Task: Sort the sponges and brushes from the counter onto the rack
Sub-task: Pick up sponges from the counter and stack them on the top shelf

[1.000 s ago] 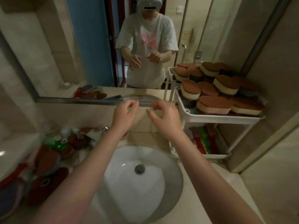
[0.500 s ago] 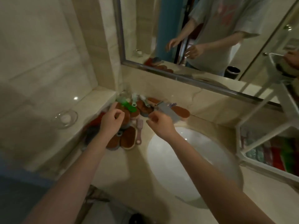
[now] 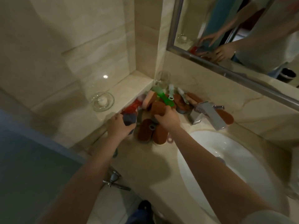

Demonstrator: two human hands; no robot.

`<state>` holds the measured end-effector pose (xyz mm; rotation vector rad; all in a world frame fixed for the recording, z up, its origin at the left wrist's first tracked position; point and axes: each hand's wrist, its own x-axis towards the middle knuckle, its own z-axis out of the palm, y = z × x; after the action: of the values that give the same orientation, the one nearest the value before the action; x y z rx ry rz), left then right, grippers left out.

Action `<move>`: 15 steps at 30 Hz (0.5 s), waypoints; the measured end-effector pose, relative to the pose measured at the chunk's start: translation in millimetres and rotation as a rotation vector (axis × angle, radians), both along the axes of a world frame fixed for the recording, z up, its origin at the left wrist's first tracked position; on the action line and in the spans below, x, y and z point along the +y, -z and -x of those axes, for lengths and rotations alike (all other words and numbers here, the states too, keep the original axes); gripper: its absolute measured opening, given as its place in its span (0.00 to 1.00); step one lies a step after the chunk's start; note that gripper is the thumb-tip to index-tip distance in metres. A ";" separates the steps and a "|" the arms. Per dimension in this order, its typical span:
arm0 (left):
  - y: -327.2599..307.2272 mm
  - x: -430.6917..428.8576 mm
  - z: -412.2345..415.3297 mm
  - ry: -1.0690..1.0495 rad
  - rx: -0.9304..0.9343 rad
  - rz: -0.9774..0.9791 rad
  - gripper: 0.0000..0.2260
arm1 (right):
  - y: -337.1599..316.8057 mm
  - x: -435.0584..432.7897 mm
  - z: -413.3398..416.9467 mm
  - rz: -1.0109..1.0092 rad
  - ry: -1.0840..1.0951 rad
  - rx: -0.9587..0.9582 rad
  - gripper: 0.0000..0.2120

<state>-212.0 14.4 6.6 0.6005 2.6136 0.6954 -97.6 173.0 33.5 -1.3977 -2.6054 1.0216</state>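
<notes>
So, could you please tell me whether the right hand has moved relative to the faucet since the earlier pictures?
Yes. The right hand has shifted left, away from the faucet, and now grips a brown sponge.

A glass dish [image 3: 103,101] is sitting on the ledge [image 3: 127,83]. The tap [image 3: 210,113] is jutting over the sink [image 3: 234,156], beneath the mirror [image 3: 202,13].

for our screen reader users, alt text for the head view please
The right hand grips a brown sponge and the left hand holds a dark blue item in a pile of sponges and brushes on the counter beside the sink.
</notes>
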 end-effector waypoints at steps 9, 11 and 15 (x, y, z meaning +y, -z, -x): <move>18.0 16.1 -14.0 -0.023 0.033 0.116 0.34 | 16.0 5.9 32.0 -0.008 0.065 -0.160 0.40; 16.9 14.2 -11.5 -0.020 0.031 0.097 0.34 | 20.3 7.9 32.6 -0.008 0.065 -0.160 0.39; 8.1 5.3 -12.1 -0.039 0.042 0.087 0.35 | 20.6 10.4 29.2 -0.055 0.065 -0.124 0.36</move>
<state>-199.9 19.6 -1.4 0.5457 2.6847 0.5834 -126.8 183.5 12.9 -1.5696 -2.6298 0.8763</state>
